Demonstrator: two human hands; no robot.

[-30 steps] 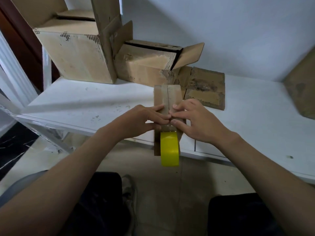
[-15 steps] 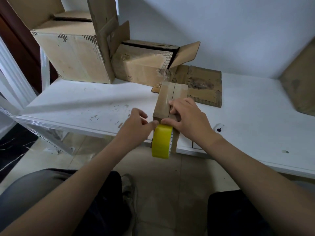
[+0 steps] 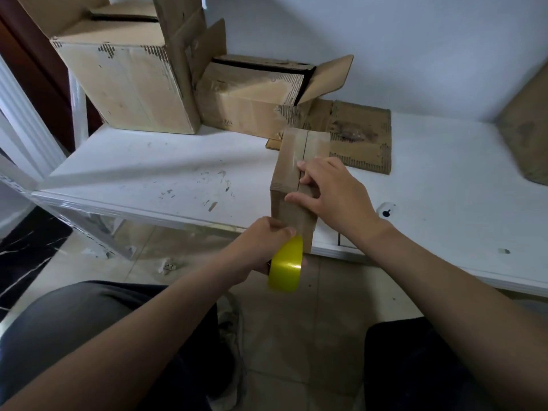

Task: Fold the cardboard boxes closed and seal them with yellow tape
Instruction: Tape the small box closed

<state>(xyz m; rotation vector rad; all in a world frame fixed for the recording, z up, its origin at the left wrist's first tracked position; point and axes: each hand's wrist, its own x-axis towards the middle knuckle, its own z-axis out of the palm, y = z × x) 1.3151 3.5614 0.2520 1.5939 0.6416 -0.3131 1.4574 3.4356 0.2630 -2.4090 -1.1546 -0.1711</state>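
Note:
A small narrow cardboard box (image 3: 292,161) lies on the white table (image 3: 148,164), its near end at the table's front edge, its two top flaps folded together along a middle seam. My right hand (image 3: 335,194) rests on the box top, fingers curled over the seam and holding the flaps down. My left hand (image 3: 261,247) grips a roll of yellow tape (image 3: 286,266) just below the box's near end, in front of the table edge.
A large open cardboard box (image 3: 124,81) and a lower open box (image 3: 252,96) stand at the back left. A flattened cardboard piece (image 3: 358,137) lies behind the small box. Another cardboard sheet (image 3: 525,129) leans at the right. My knees are below.
The left hand has taken the tape roll and drawn it down and toward me, below the box's near end. The right hand stayed on the box top. The box moved slightly right.

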